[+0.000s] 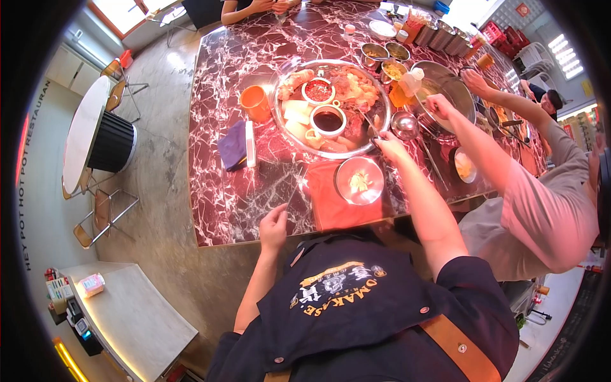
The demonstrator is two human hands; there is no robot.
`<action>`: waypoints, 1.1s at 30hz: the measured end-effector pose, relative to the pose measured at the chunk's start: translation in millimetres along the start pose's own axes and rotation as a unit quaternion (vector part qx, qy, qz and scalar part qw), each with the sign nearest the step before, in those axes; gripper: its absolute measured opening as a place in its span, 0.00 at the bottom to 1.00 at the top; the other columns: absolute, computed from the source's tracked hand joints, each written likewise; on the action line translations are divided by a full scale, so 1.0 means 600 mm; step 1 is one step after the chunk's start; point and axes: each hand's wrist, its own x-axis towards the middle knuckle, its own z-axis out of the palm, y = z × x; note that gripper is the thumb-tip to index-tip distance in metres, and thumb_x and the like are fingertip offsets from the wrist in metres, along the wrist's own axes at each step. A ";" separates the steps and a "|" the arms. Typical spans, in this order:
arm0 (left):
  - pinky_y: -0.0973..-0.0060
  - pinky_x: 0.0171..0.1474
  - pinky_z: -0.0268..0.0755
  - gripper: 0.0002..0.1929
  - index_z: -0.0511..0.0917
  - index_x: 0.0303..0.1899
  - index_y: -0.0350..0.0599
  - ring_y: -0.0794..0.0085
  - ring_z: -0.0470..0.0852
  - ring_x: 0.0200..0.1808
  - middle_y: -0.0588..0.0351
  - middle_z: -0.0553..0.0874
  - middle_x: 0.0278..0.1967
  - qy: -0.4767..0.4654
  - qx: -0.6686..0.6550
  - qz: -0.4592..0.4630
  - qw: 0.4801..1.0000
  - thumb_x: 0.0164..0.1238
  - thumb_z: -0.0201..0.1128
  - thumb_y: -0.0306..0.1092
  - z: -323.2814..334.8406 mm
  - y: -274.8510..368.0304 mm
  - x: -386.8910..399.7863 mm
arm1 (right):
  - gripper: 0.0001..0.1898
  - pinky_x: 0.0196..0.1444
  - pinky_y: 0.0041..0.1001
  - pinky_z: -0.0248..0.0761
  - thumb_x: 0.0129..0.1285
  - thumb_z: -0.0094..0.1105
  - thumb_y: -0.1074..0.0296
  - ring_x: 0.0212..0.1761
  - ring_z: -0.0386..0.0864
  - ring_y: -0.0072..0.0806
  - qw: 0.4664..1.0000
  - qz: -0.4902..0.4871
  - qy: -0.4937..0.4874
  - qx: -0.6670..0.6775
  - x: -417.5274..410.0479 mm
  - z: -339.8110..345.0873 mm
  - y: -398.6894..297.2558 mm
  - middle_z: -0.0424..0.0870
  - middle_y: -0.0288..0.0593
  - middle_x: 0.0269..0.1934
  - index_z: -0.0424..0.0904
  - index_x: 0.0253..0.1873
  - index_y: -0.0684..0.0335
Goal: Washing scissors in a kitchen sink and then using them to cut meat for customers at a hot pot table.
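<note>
My right hand point(392, 147) grips a dark-handled metal tool point(368, 121). Its slim metal end reaches over the right side of a round metal platter point(329, 155). On the platter, a bowl of chopped red chilli point(318, 90) and a bowl of dark sauce point(328, 122) sit among pale slices point(297, 114) and browned food pieces point(355, 88). Near the table's front edge, my left hand point(273, 229) pinches a thin, stick-like utensil point(297, 188); its exact kind is unclear. Between my hands, a metal bowl point(344, 187) with pale strips of food stands on a red cloth point(323, 203).
At right, a co-worker's arms point(482, 143) extend over a large metal pan point(470, 112). A ladle point(404, 125) lies beside the platter. An orange cup point(254, 102) and dark folded cloth point(233, 145) are at left. Several small metal pots point(374, 51) stand behind; another person's hands point(267, 6) rest opposite.
</note>
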 end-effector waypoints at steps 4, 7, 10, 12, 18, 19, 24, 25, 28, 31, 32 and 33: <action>0.86 0.32 0.62 0.14 0.83 0.56 0.36 0.89 0.70 0.29 0.71 0.79 0.30 -0.006 0.031 -0.005 0.999 0.74 0.60 0.28 0.010 0.014 0.011 | 0.14 0.17 0.21 0.59 0.66 0.65 0.54 0.17 0.66 0.20 0.971 0.120 -0.084 0.190 0.000 0.000 -0.030 0.72 0.34 0.24 0.75 0.47 0.56; 0.86 0.33 0.64 0.14 0.83 0.56 0.36 0.89 0.72 0.30 0.70 0.81 0.32 -0.011 0.060 0.017 0.998 0.73 0.60 0.27 0.016 0.006 0.023 | 0.13 0.16 0.22 0.60 0.66 0.66 0.55 0.17 0.67 0.20 0.946 0.150 -0.108 0.265 0.011 -0.005 -0.047 0.72 0.33 0.23 0.76 0.46 0.55; 0.86 0.34 0.64 0.14 0.83 0.56 0.35 0.89 0.72 0.31 0.70 0.81 0.32 -0.011 0.075 0.039 0.996 0.73 0.60 0.28 0.022 -0.012 0.032 | 0.11 0.17 0.23 0.63 0.67 0.66 0.58 0.18 0.69 0.21 0.891 0.187 -0.132 0.391 0.022 -0.014 -0.033 0.73 0.34 0.23 0.79 0.47 0.56; 0.86 0.34 0.64 0.14 0.83 0.56 0.35 0.89 0.72 0.31 0.69 0.81 0.32 -0.012 0.071 0.038 0.997 0.73 0.60 0.28 0.026 -0.019 0.031 | 0.10 0.18 0.22 0.61 0.67 0.66 0.59 0.18 0.68 0.21 0.899 0.176 -0.113 0.385 0.017 -0.005 -0.015 0.72 0.35 0.24 0.81 0.47 0.56; 0.86 0.36 0.66 0.14 0.82 0.56 0.35 0.88 0.74 0.33 0.68 0.83 0.34 -0.046 0.075 0.008 0.996 0.73 0.60 0.28 0.039 -0.024 0.032 | 0.28 0.53 0.33 0.75 0.61 0.65 0.61 0.50 0.84 0.38 0.996 -0.069 0.014 0.047 -0.072 -0.028 0.100 0.86 0.53 0.50 0.74 0.67 0.60; 0.85 0.38 0.68 0.14 0.82 0.56 0.34 0.87 0.75 0.34 0.66 0.84 0.34 -0.044 0.074 0.021 0.996 0.73 0.60 0.29 0.037 -0.031 0.034 | 0.30 0.62 0.34 0.72 0.60 0.64 0.61 0.58 0.83 0.40 0.997 -0.071 0.022 0.012 -0.126 -0.047 0.078 0.84 0.54 0.56 0.73 0.68 0.58; 0.83 0.41 0.70 0.14 0.82 0.56 0.34 0.85 0.77 0.37 0.64 0.85 0.37 -0.073 0.043 0.015 0.996 0.73 0.60 0.29 0.049 -0.013 0.065 | 0.30 0.66 0.32 0.69 0.60 0.60 0.66 0.64 0.79 0.39 0.989 -0.132 -0.068 -0.004 -0.281 -0.126 0.081 0.81 0.52 0.61 0.72 0.69 0.61; 0.80 0.42 0.74 0.14 0.82 0.56 0.34 0.82 0.82 0.37 0.60 0.88 0.36 -0.068 0.106 0.032 0.992 0.73 0.59 0.29 0.045 -0.018 0.077 | 0.30 0.67 0.31 0.68 0.59 0.60 0.67 0.65 0.78 0.37 0.985 -0.133 -0.102 -0.033 -0.299 -0.145 0.056 0.81 0.52 0.61 0.72 0.68 0.62; 0.81 0.33 0.71 0.13 0.83 0.54 0.35 0.85 0.77 0.29 0.62 0.85 0.30 -0.076 0.057 0.021 0.995 0.73 0.59 0.30 0.069 0.011 0.107 | 0.29 0.47 0.28 0.75 0.58 0.58 0.75 0.43 0.83 0.28 0.978 -0.019 -0.205 -0.044 -0.314 -0.175 0.029 0.86 0.45 0.46 0.73 0.68 0.63; 0.81 0.32 0.70 0.13 0.83 0.53 0.36 0.85 0.76 0.27 0.63 0.84 0.29 -0.078 0.099 0.032 0.991 0.73 0.60 0.29 0.067 0.030 0.154 | 0.29 0.28 0.24 0.69 0.57 0.55 0.83 0.26 0.73 0.18 0.958 0.026 -0.284 -0.025 -0.297 -0.191 0.020 0.82 0.36 0.32 0.74 0.67 0.62; 0.80 0.32 0.70 0.13 0.83 0.53 0.36 0.85 0.77 0.28 0.63 0.84 0.28 -0.067 0.099 0.029 0.992 0.72 0.61 0.30 0.067 0.037 0.162 | 0.29 0.28 0.22 0.68 0.59 0.54 0.84 0.27 0.73 0.17 0.956 0.035 -0.289 -0.010 -0.298 -0.202 0.011 0.81 0.34 0.33 0.73 0.67 0.63; 0.80 0.32 0.70 0.13 0.83 0.53 0.36 0.85 0.77 0.28 0.63 0.84 0.28 -0.059 0.099 0.035 0.993 0.72 0.61 0.30 0.068 0.046 0.170 | 0.29 0.29 0.19 0.66 0.60 0.52 0.85 0.27 0.72 0.17 0.955 0.039 -0.293 0.004 -0.292 -0.212 0.000 0.80 0.33 0.34 0.72 0.68 0.63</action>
